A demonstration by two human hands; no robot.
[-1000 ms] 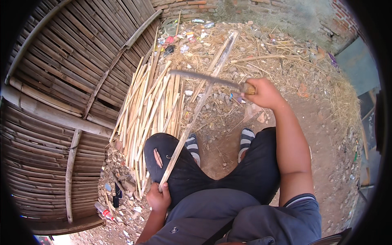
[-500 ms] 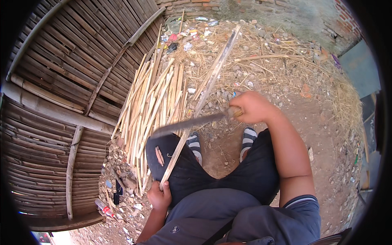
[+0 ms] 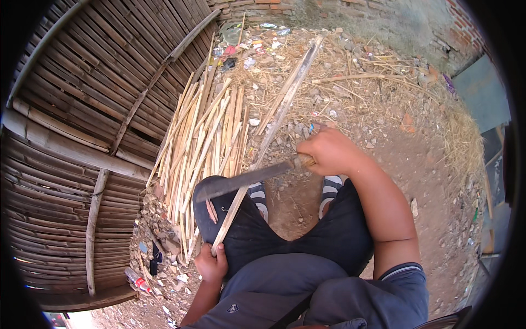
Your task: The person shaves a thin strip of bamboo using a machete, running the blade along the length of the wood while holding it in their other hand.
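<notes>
My left hand (image 3: pixel 212 264) is closed round the near end of a long bamboo strip (image 3: pixel 229 217), low beside my left thigh. The strip slants up across that thigh and appears to run on, greyer, over the ground ahead. In my right hand (image 3: pixel 331 151) is the handle of a machete (image 3: pixel 244 181), held in front of my right knee. Its broad dark blade points left and crosses over the strip, with the tip above my left knee. Whether the edge touches the strip, I cannot tell.
Many pale bamboo strips (image 3: pixel 204 134) lie heaped on the left, beside a slatted bamboo wall (image 3: pixel 71 82). Straw and rubble cover the ground ahead, up to a brick wall (image 3: pixel 350 16). A plastic bottle (image 3: pixel 139 281) lies at the lower left. My striped footwear (image 3: pixel 330 189) shows between my knees.
My right hand has come slightly nearer and left, bringing the machete blade lower across the strip. The blade's blur has lessened. My left hand keeps its grip on the strip.
</notes>
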